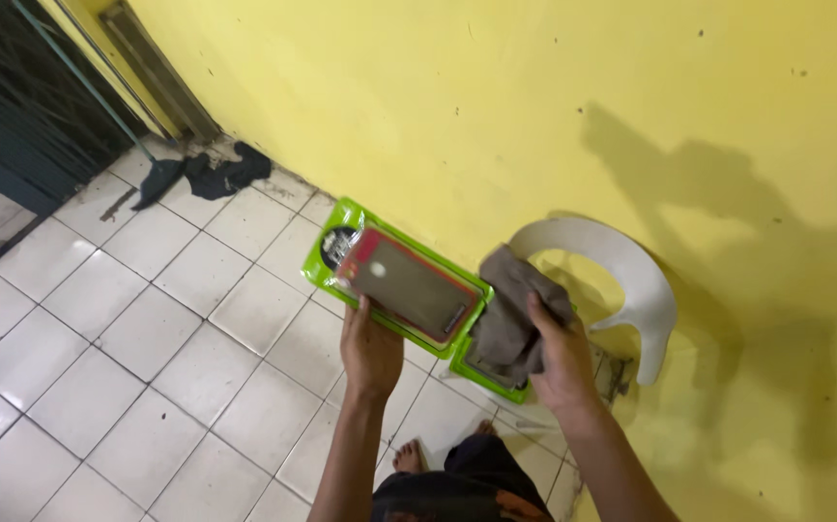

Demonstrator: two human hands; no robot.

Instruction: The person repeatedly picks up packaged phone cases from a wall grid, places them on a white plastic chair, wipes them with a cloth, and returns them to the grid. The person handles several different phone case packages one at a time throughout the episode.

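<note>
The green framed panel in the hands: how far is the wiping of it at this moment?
Done: I cannot tell which part is already wiped; no clear difference shows on the surface. In hand: the left hand holds the green framed panel by its lower edge, and the right hand presses a grey-brown cloth on its right end. Left: the dark middle and the left end are not under the cloth.

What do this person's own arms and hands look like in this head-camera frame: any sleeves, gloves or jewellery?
Both forearms are bare, with no sleeves in view. The left hand and the right hand wear no gloves, and no watch, bracelet or ring shows on either. Both arms look slim. The only clothing in view is dark fabric with an orange patch at the bottom edge.
</note>
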